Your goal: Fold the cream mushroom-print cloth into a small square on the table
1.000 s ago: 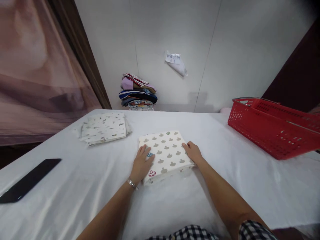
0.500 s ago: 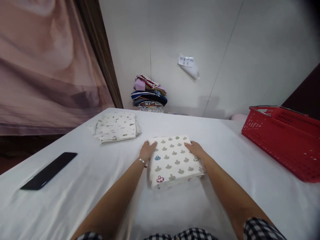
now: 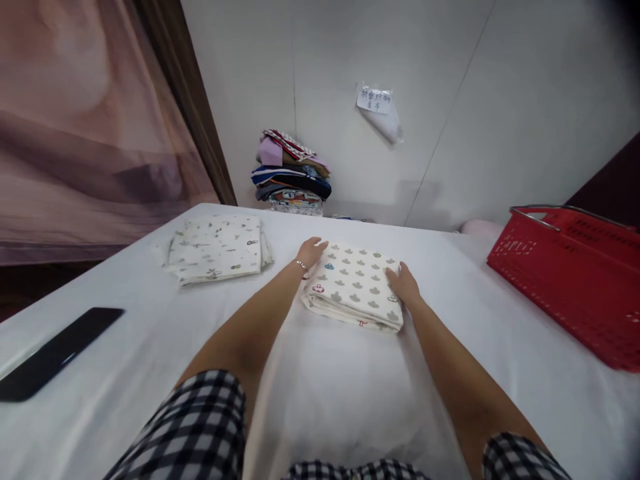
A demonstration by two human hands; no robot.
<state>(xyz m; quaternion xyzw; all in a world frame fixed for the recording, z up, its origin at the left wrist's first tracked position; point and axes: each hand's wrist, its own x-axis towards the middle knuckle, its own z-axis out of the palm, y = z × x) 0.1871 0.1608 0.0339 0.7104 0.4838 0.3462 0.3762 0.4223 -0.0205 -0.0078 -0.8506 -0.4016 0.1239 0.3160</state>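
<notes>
A folded white cloth [image 3: 357, 283] printed with grey mushrooms, a few of them coloured, lies on the white-covered table in front of me. Its layered fold faces my body. My left hand [image 3: 312, 253], a bracelet at its wrist, rests at the cloth's far left corner with fingers stretched out. At the right edge, my right hand [image 3: 405, 285] holds the cloth with the thumb on top; its other fingers are partly hidden along the side. Left of these stands a second folded cloth [image 3: 217, 247], white with small scattered prints.
A black flat slab [image 3: 60, 350] lies at the table's left. On the right is a red plastic basket [image 3: 565, 280] with metal handles. Behind the table's far edge rises a pile of folded fabrics [image 3: 293, 173] against the wall. A curtain [image 3: 100, 133] hangs at left.
The mushroom cloth has slid away from me and turned slightly, showing its near fold more. Both hands moved forward with it; the left fingers have straightened. The view has shifted a little.
</notes>
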